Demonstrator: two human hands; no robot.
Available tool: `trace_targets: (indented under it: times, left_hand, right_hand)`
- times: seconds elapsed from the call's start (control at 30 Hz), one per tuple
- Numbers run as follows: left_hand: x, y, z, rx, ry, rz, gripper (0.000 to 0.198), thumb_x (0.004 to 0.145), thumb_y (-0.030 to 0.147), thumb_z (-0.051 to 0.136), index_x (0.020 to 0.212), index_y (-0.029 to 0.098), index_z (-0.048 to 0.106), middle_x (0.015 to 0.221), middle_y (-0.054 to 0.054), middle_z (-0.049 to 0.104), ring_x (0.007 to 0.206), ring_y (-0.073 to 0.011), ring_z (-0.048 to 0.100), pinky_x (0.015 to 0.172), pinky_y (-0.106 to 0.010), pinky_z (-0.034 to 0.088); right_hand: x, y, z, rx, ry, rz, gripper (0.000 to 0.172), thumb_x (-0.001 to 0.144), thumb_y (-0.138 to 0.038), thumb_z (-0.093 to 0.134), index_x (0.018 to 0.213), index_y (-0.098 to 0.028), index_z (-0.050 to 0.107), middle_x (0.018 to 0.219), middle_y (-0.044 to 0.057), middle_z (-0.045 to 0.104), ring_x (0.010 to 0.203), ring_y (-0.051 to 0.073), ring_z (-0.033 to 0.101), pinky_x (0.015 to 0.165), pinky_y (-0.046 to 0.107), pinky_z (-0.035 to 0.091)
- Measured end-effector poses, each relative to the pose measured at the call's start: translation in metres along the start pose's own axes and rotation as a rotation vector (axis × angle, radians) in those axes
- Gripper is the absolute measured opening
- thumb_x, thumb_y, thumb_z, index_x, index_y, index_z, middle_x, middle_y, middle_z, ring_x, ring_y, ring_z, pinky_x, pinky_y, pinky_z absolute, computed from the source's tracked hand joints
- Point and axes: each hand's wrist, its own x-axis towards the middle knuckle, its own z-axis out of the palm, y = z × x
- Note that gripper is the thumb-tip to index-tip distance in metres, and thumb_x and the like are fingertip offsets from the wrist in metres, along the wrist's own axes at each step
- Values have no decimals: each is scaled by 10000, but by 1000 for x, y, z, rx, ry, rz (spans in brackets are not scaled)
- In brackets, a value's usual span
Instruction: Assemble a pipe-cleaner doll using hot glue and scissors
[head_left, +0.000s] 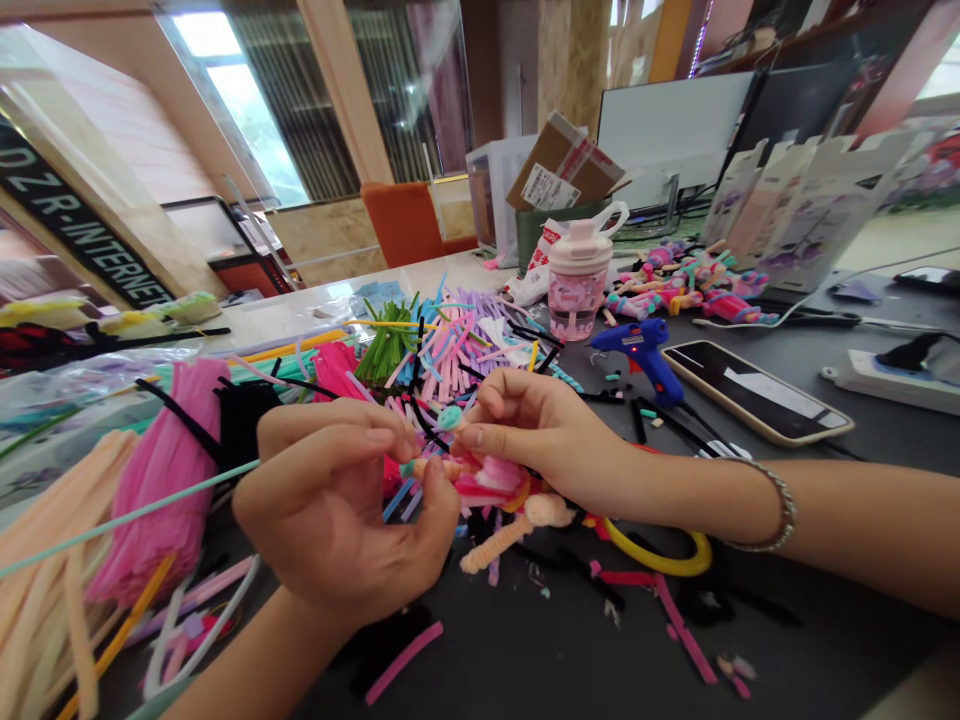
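Both hands meet over a small pipe-cleaner figure with peach coiled limbs, mint ends and a pink body. My right hand grips it, its thumb and fingers closed beside a mint-tipped end. My left hand is curled with thumb and fingers pinched close to another mint-ended limb. A long mint pipe cleaner runs from the left edge into my left hand; its path inside the fingers is hidden. Just below the hands lies a peach coiled piece.
Bundles of pink and peach pipe cleaners lie left. Cut green stems are heaped behind. Rightward are a blue glue gun, a phone, a pink cup, finished-looking figures and a yellow ring.
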Motion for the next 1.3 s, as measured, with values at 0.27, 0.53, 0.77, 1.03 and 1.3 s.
trace_targets:
  times: [0.27,0.53,0.77,1.03,1.3]
  left_hand:
    - [-3,-2,-1,36,12,-5,388,564,2,652,844,220,496,691,52,442,531,-83,514,423,-240,459]
    - [-3,1,1,119,64,-41,306,612,38,630,800,243,503,661,40,463,516,-108,522,428,-276,473]
    - [-3,3,0,158,46,-89,303,639,65,615,805,286,491,639,23,454,513,-141,512,422,-317,475]
    - [-1,2,-1,85,55,-68,315,583,50,618,785,263,504,627,29,451,493,-127,504,393,-306,457]
    - [-2,2,0,73,55,-49,332,567,35,636,788,250,513,647,28,494,503,-127,530,395,-296,463]
  right_hand:
    - [0,-1,-1,-4,4,10,385,668,-273,769,644,-199,392,620,-72,511,567,53,471,556,185,410]
    - [1,0,-1,0,-6,18,383,677,-265,764,650,-200,387,601,-80,487,557,54,470,539,182,391]
    - [0,-1,-1,-10,2,16,388,685,-256,757,649,-195,375,590,-90,459,528,39,420,522,171,365]
    - [0,-2,0,-30,9,23,403,670,-297,768,649,-205,377,596,-84,457,534,55,434,518,190,379]
    - [0,0,-1,-28,6,21,388,675,-285,765,654,-205,386,601,-81,468,539,57,439,517,191,374]
